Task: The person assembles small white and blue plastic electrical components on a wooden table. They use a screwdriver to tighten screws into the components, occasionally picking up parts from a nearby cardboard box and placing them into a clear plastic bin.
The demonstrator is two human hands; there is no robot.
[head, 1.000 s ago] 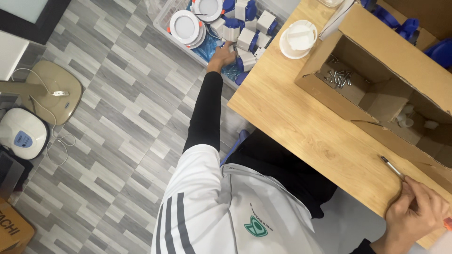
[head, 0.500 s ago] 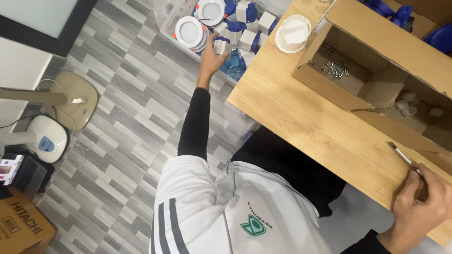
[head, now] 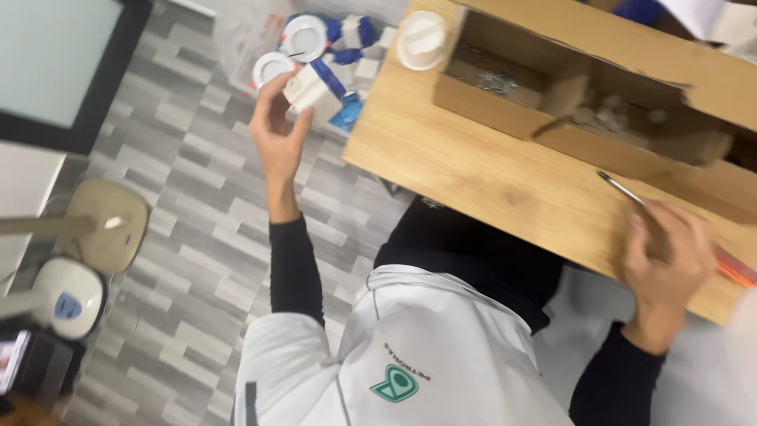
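The bench (head: 505,181) lay between the hands, wooden, its near edge under the right hand (head: 666,260). Beyond that hand an open carton (head: 599,87) sat on it, small metal parts inside, blurred. Left of the bench, on the floor beyond the left hand (head: 276,130), a heap of white boxes (head: 355,47) and round white fittings (head: 303,35) waited. The left hand, raised off the floor, gripped one small white box (head: 311,87) with a blue band, near the bench corner. The right hand was clenched around a screwdriver (head: 631,193), tip pointing toward the carton. Judging by this, one box was in hand, unopened; most of the heap seemed left.
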